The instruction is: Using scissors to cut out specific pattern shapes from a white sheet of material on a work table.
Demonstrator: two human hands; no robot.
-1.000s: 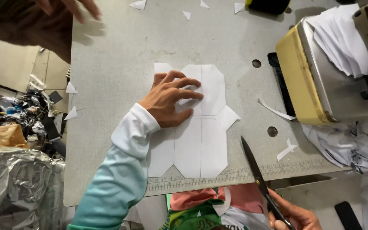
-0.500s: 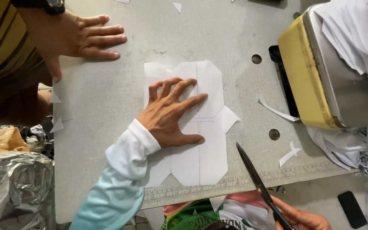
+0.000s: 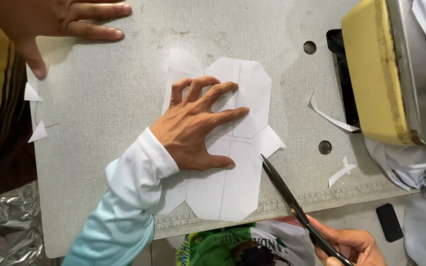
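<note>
A white cut-out pattern piece with pencil lines lies flat on the grey table. My left hand, in a white sleeve, presses down on its middle with the fingers spread. At the lower right my right hand grips black scissors. Their blades are closed, and the tip touches the pattern's right edge just below a small side flap.
Another person's hand rests flat on the table at the top left. A yellow and grey sewing machine stands at the right, with white cloth below it. White paper scraps lie about. A ruler strip runs along the table's front edge.
The view has closed in on the pattern. My right hand has brought the scissors up to the pattern's right edge. The other person's hand came down flat on the table.
</note>
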